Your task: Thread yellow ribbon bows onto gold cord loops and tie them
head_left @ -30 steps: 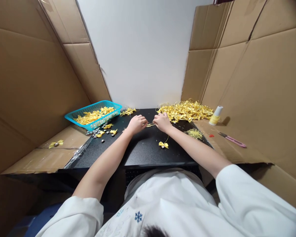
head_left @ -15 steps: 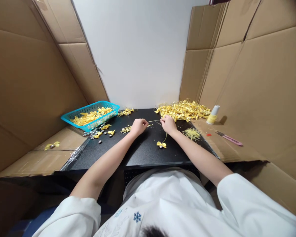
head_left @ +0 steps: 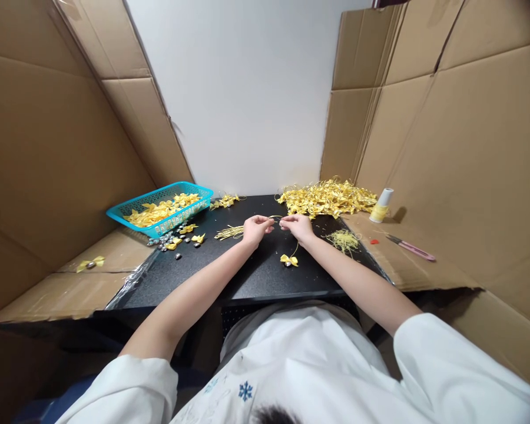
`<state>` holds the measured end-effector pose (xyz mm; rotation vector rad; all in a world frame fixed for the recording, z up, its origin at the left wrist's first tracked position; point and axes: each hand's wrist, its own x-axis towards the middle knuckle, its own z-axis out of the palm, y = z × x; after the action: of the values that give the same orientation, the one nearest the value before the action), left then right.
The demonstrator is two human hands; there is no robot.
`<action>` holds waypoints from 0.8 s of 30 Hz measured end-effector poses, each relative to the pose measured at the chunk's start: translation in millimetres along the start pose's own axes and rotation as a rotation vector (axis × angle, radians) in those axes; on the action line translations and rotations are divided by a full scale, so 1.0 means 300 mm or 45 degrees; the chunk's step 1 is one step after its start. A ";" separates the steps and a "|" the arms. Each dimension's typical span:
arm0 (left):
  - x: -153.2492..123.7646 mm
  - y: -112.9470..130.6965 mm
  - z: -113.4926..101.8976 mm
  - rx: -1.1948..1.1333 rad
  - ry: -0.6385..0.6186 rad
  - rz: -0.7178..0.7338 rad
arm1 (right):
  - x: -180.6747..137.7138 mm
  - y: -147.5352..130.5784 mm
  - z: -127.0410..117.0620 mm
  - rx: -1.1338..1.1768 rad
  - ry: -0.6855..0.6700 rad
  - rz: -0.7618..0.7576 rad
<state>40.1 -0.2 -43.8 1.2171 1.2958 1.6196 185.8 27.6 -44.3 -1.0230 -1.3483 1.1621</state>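
Between my two hands a thin yellow cord [head_left: 275,217] arches in a short loop above the black table. My left hand [head_left: 258,228] pinches one part of it with thumb and forefinger. On the other side my right hand [head_left: 298,227] pinches the cord too, its fingertips a small gap from the left ones. From under the right hand the cord runs down to a yellow ribbon bow [head_left: 288,260] with a dark shiny bead, resting on the table. A bundle of yellow cord lengths [head_left: 229,232] lies just left of my left hand.
A blue basket [head_left: 115,212] of yellow bows stands at the left, shiny beads [head_left: 163,240] beside it. A heap of corded bows [head_left: 331,199] lies at the back right. Cord scraps [head_left: 343,240], a thread cone [head_left: 380,206] and pink-handled snips [head_left: 413,249] sit rightward. Cardboard walls surround the table.
My left hand has moved right, closer to my right hand, and the cord between them now bows upward instead of stretching nearly straight. The bow on the table has stayed about where it was.
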 end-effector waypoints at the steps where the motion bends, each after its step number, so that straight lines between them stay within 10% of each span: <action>1: -0.006 0.004 0.004 -0.031 -0.005 -0.001 | 0.001 0.002 0.002 0.072 -0.004 0.031; 24: -0.037 0.030 0.027 -0.218 -0.108 0.112 | -0.017 -0.013 0.019 0.665 -0.080 0.268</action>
<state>51.3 -10.3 -37.2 1.2379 1.0418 1.6849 180.6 21.3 -41.4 -0.7592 -0.9186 1.6093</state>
